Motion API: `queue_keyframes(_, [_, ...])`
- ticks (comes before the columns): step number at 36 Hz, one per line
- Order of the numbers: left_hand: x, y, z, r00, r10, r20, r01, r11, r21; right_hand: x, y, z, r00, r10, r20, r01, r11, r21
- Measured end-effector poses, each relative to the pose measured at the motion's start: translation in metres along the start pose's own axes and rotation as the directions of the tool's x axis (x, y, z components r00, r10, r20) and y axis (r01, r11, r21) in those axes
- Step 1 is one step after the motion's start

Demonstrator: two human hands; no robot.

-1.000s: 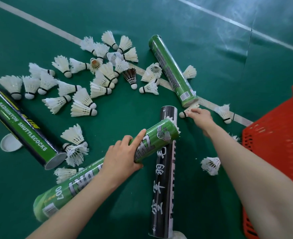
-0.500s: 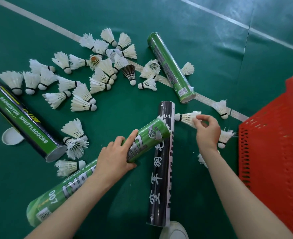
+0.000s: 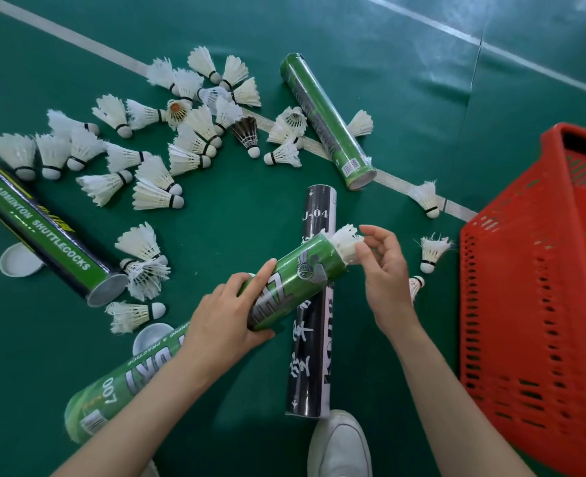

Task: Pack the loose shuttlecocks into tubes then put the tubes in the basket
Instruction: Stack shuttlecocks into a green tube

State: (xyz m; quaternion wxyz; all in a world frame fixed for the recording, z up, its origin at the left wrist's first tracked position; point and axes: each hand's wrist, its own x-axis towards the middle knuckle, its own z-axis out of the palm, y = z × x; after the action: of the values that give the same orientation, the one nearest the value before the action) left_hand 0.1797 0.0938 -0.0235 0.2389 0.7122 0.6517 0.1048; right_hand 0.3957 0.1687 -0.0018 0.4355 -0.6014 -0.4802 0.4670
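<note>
My left hand (image 3: pixel 224 316) grips a long green tube (image 3: pixel 298 270) around its middle and holds it tilted above the floor. A white shuttlecock (image 3: pixel 345 241) sticks feathers-out from the tube's open upper end. My right hand (image 3: pixel 383 270) pinches those feathers at the mouth. A black tube (image 3: pixel 314 339) lies under the green one. Two more tubes lie on the floor: a green one (image 3: pixel 326 118) at the back and a green-and-black one (image 3: pixel 40 225) at the left. Several loose white shuttlecocks (image 3: pixel 181 139) are scattered across the green floor.
A red plastic basket (image 3: pixel 532 304) stands at the right, tilted. Three shuttlecocks (image 3: pixel 431 251) lie between my right hand and the basket. Two white tube caps (image 3: pixel 19 261) rest on the floor at the left. A white shoe (image 3: pixel 340 445) shows at the bottom edge.
My right hand picked a shuttlecock off the floor near the back tube, carried it to the green tube's mouth and pushed it cork-first inside. The left hand kept its hold on the tube.
</note>
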Motion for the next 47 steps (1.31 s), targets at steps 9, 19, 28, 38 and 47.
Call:
queue_keyframes(9, [0.002,0.003,0.004,0.997,0.080,0.012,-0.081,0.993,0.091,-0.015,0.000,-0.002,0.994,0.071,0.082,-0.070,0.997,-0.010])
queue_keyframes(19, [0.001,0.014,0.015,0.994,0.017,0.108,-0.021,0.999,0.039,-0.033,0.014,-0.005,0.976,0.102,0.191,-0.124,0.986,0.107])
queue_keyframes(28, [0.011,0.035,0.027,0.989,0.054,0.134,-0.068,0.993,0.098,0.015,0.078,-0.055,0.892,0.193,-0.410,-0.350,0.867,-0.354])
queue_keyframes(38, [0.011,0.033,0.028,0.990,0.021,0.142,-0.038,0.992,0.119,0.020,0.109,-0.053,0.864,0.327,-0.382,-0.483,0.754,-0.446])
queue_keyframes(47, [0.010,0.017,0.017,0.991,-0.049,0.121,0.036,0.993,0.113,0.015,0.051,-0.038,0.936,0.056,-0.348,-0.124,0.976,-0.177])
